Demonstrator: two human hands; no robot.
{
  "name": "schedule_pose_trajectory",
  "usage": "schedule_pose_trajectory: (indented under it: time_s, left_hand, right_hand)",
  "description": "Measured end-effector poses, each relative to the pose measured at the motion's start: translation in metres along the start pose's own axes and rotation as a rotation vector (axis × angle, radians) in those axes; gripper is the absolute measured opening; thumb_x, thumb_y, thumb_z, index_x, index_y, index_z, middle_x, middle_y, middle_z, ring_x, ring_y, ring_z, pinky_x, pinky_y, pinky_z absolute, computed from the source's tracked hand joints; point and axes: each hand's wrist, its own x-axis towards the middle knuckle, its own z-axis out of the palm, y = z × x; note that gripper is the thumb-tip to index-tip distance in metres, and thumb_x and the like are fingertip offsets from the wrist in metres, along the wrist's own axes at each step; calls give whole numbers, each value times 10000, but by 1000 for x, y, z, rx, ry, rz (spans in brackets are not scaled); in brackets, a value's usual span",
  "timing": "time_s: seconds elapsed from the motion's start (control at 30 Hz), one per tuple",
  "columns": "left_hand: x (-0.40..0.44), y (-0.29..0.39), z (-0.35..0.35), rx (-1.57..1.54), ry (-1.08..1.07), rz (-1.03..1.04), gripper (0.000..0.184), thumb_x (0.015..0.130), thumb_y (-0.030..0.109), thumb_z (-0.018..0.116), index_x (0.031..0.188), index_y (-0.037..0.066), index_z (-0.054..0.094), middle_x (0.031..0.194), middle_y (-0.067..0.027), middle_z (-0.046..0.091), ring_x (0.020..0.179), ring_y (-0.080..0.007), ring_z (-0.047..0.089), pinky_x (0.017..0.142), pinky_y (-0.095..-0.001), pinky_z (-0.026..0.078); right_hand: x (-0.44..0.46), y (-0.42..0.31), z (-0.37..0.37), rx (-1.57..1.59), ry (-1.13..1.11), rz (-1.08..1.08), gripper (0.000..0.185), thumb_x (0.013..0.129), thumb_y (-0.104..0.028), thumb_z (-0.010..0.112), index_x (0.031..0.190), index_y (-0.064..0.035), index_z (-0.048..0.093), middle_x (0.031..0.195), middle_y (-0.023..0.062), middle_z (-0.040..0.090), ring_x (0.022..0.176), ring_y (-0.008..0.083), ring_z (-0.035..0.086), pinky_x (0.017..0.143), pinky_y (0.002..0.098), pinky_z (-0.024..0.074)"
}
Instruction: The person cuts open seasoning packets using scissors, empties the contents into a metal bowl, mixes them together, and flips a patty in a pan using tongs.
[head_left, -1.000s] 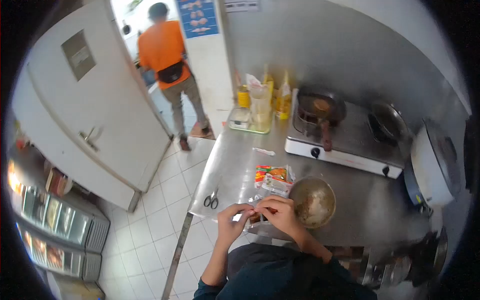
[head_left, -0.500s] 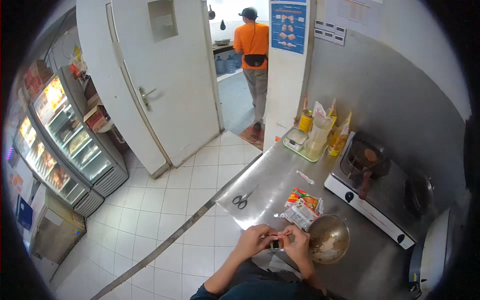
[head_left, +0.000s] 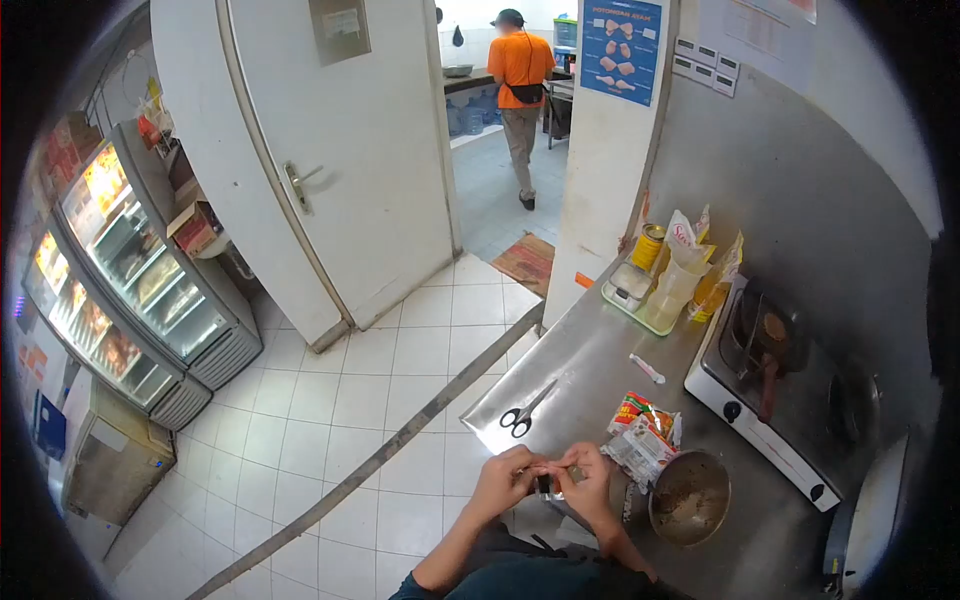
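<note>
"POTONGAN AYAM" across the top of the blue poster (head_left: 618,52)

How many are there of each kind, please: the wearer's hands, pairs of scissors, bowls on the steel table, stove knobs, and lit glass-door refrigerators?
Wearer's hands: 2
Pairs of scissors: 1
Bowls on the steel table: 1
Stove knobs: 2
Lit glass-door refrigerators: 2
Total: 8

The desk (head_left: 590,365) gleams, smooth metal; the packets (head_left: 645,445) look crinkly, shiny plastic to me; at their five o'clock, a duller metal bowl (head_left: 703,478).
</note>
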Motion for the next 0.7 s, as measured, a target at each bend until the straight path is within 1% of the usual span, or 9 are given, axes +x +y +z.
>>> schedule_pose_trajectory:
  time_s: [0.1, 0.2, 0.23, 0.33, 0.37, 0.5, 0.6, 0.63, 0.7]
  left_hand:
    - [12, -13, -3, -85, 104, -60, 98, 719, 71, 596, 798, 14, 592, 682, -101, 543, 587, -224, 547, 532, -286, 418]
    - [34, -14, -10, -148, 195, -20, 99, 729, 68, 587, 808, 9, 581, 690, -105, 541, 613, -216, 538, 554, -274, 413]
    - [41, -12, -11, -145, 199, -32, 107, 725, 67, 589, 812, 8, 574, 690, -106, 539, 634, -214, 530, 570, -269, 410]
    - [57, -20, 1, -148, 107, -19, 118, 713, 87, 618, 800, 11, 590, 712, -79, 558, 625, -149, 525, 570, -262, 414]
    - [60, -23, 10, -161, 96, -20, 127, 719, 101, 614, 814, 20, 591, 709, -78, 548, 632, -167, 527, 569, -265, 415]
    - [69, -19, 23, -87, -124, 66, 183, 752, 141, 556, 876, 13, 514, 785, -146, 517, 701, -339, 517, 602, -350, 422]
    - [72, -29, 37, -89, -165, 119, 178, 752, 133, 549, 873, 8, 509, 782, -152, 508, 704, -335, 517, 598, -350, 419]
    - [73, -29, 37, -126, -255, 106, 163, 755, 127, 537, 861, 6, 507, 783, -153, 502, 699, -338, 511, 590, -352, 417]
    - [75, -36, 44, -142, -353, 46, 196, 755, 157, 570, 894, 25, 527, 796, -121, 537, 713, -249, 539, 615, -320, 430]
  right_hand:
    - [23, -19, 13, 586, -7, 70, 465, 666, 26, 637, 1067, -37, 409, 1050, 110, 504, 955, 169, 497, 788, 292, 418]
    - [27, -3, 24, 877, 37, 256, 674, 666, -55, 677, 1215, -88, 287, 1166, 111, 424, 1071, 174, 419, 888, 318, 337]
    - [25, 10, 28, 921, -6, 245, 599, 736, -109, 620, 1237, -101, 292, 1185, 96, 409, 1100, 191, 395, 925, 334, 313]
    - [17, 21, 39, 1255, 115, 378, 364, 850, -141, 459, 1193, -85, 350, 1189, 76, 411, 1101, 207, 398, 909, 336, 329]
    - [16, 21, 40, 1228, 179, 451, 294, 882, -210, 387, 1154, -100, 398, 1173, 55, 424, 1091, 193, 403, 906, 331, 329]
    - [12, 37, 38, 1259, 327, 370, 257, 878, -194, 398, 1123, -118, 419, 1118, 55, 452, 1044, 178, 431, 897, 337, 338]
    - [7, 34, 31, 1154, 447, 389, 269, 873, -201, 409, 1127, -111, 418, 1107, 58, 460, 1032, 176, 440, 893, 337, 342]
    - [4, 36, 30, 1146, 483, 355, 289, 866, -199, 425, 1134, -91, 415, 1094, 67, 470, 1032, 179, 445, 896, 336, 340]
    - [1, 34, 27, 1202, 573, 414, 296, 861, -184, 436, 1137, -78, 416, 1082, 68, 476, 1024, 181, 450, 881, 323, 353]
